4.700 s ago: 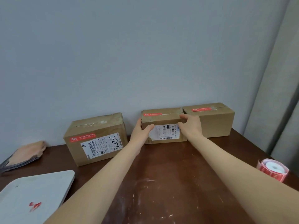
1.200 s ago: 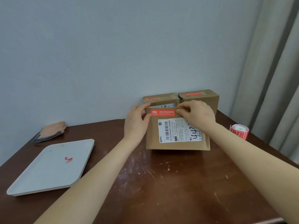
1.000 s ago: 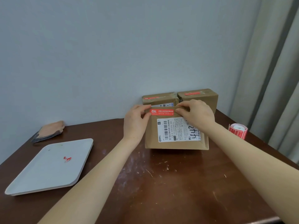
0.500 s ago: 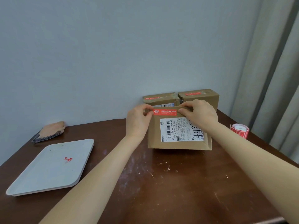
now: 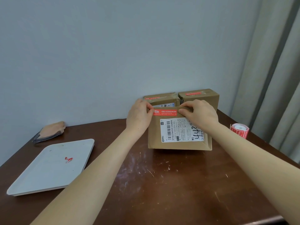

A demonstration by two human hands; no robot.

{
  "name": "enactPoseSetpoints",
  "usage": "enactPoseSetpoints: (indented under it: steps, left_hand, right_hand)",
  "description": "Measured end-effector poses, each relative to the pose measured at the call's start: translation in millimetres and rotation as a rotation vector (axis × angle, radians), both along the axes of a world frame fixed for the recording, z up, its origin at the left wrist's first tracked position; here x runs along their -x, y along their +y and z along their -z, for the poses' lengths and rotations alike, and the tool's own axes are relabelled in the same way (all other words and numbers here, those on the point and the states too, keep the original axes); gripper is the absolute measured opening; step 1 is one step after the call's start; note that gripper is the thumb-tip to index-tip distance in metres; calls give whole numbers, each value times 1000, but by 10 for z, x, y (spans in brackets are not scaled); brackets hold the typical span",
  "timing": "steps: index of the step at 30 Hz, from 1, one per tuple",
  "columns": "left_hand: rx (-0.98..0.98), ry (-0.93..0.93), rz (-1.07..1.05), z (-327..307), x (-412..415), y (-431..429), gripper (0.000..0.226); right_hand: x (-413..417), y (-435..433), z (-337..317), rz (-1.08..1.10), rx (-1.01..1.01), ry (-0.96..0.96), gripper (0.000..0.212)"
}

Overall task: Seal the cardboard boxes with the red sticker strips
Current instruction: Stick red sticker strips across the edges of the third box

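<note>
A cardboard box (image 5: pixel 178 144) with a white shipping label stands on the brown table, tilted towards me. A red sticker strip (image 5: pixel 165 112) lies along its top edge. My left hand (image 5: pixel 139 118) pinches the strip's left end at the box's top left corner. My right hand (image 5: pixel 200 114) grips the top right edge, fingers by the strip's right end. Two more cardboard boxes (image 5: pixel 162 98) (image 5: pixel 200 97) with red strips on top stand behind it by the wall. A roll of red stickers (image 5: pixel 240 130) lies to the right.
A white tray (image 5: pixel 48 168) holding a small red scrap (image 5: pixel 68 159) lies at the left. Folded cloth (image 5: pixel 49 131) sits behind it near the wall. A grey curtain (image 5: pixel 272 70) hangs at the right, and the table's front edge (image 5: pixel 267 220) is close by.
The labelled box has come from the left of the table to stand in front of the other two. My left fingers have since closed on the strip's left end.
</note>
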State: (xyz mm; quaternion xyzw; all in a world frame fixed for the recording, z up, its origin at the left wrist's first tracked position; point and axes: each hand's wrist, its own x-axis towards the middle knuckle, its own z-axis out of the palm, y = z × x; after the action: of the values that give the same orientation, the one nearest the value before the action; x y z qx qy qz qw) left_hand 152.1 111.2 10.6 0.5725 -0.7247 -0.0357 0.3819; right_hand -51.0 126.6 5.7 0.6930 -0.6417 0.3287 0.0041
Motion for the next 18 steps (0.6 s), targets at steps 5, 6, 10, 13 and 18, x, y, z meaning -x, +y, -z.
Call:
enactPoseSetpoints:
  steps: [5,6,10,13,18]
  left_hand:
    - [-4,-32,-1,-10,4,5,12]
    - [-3,-36,3,-11,4,4,13]
    - [-1,-48,-2,-6,3,11,13]
    - [15,-75,-29,5,8,13,14]
    - [35,-101,-52,39,-1,-14,14]
  right_hand:
    - [-30,24,-11,37,-27,0,40]
    - [-45,30,-15,52,-28,4,45]
    - [-75,41,-8,89,-17,40,48]
    - [-66,33,4,86,-11,39,48]
    - [-65,21,2,83,-15,30,47]
